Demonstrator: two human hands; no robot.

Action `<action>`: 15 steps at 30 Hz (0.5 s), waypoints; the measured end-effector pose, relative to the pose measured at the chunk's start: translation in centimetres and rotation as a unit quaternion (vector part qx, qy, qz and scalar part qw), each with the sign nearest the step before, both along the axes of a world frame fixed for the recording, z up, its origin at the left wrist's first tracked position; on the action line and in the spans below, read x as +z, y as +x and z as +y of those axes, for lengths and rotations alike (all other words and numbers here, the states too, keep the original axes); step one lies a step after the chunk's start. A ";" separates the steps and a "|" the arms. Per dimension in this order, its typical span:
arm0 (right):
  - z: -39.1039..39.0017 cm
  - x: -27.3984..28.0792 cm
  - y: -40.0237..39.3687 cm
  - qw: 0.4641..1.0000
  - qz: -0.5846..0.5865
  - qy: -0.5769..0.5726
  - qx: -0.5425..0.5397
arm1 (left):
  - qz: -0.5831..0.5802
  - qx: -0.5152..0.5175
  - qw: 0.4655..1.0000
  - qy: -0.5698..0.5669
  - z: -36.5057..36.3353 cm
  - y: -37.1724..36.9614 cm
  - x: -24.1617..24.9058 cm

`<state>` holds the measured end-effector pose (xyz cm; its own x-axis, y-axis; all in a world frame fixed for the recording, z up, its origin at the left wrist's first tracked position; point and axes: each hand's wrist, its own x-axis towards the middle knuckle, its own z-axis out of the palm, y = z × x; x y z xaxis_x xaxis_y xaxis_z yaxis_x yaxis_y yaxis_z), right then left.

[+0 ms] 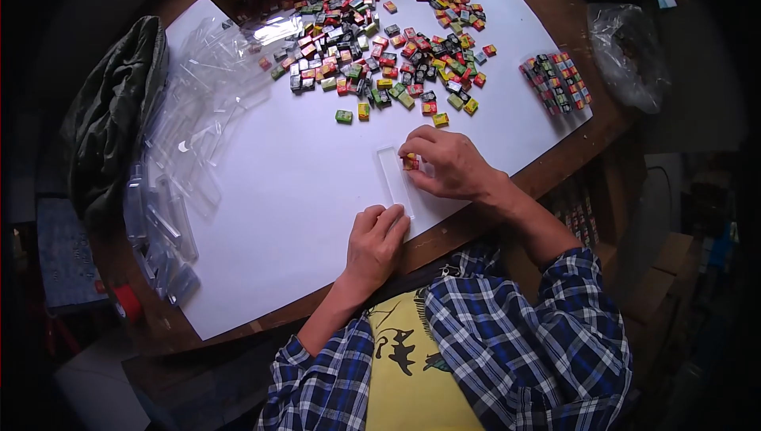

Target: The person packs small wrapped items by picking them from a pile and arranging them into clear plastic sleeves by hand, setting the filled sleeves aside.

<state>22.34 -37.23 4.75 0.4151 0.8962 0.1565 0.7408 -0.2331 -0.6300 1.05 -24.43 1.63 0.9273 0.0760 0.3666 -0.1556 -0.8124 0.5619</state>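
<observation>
A narrow clear plastic case (394,181) lies on the white sheet in front of me. My left hand (379,239) is closed at its near end, fingertips on the case. My right hand (448,163) pinches a small red and yellow box (410,162) beside the far half of the case. Just beyond the case and my right hand, a green box (343,117) and yellow boxes (441,119) lie at the near edge of a large scattered pile of small coloured boxes (380,58).
Many empty clear cases (194,114) are heaped at the left, beside a dark cloth bag (119,114). Filled cases (556,82) stand at the right edge, near a clear plastic bag (628,54). Red tape (127,302) sits at the lower left.
</observation>
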 end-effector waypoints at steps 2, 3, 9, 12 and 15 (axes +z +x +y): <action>-0.7 -0.2 -0.8 1.000 0.008 0.009 0.016 | 0.003 -0.014 1.000 0.011 -0.1 0.6 0.1; -0.9 -0.7 -1.2 1.000 0.015 -0.003 0.023 | 0.003 -0.021 1.000 0.017 -0.1 0.8 0.1; -1.1 -0.6 -1.5 0.996 0.070 -0.023 0.051 | -0.003 -0.014 1.000 0.005 -0.4 0.7 -0.2; -1.6 0.0 2.7 0.992 0.051 0.063 -0.098 | -0.009 -0.013 1.000 0.014 -0.4 0.8 -0.2; -2.5 -1.4 9.0 0.966 -0.106 0.141 -0.187 | -0.018 -0.010 1.000 0.010 -0.4 0.7 -0.3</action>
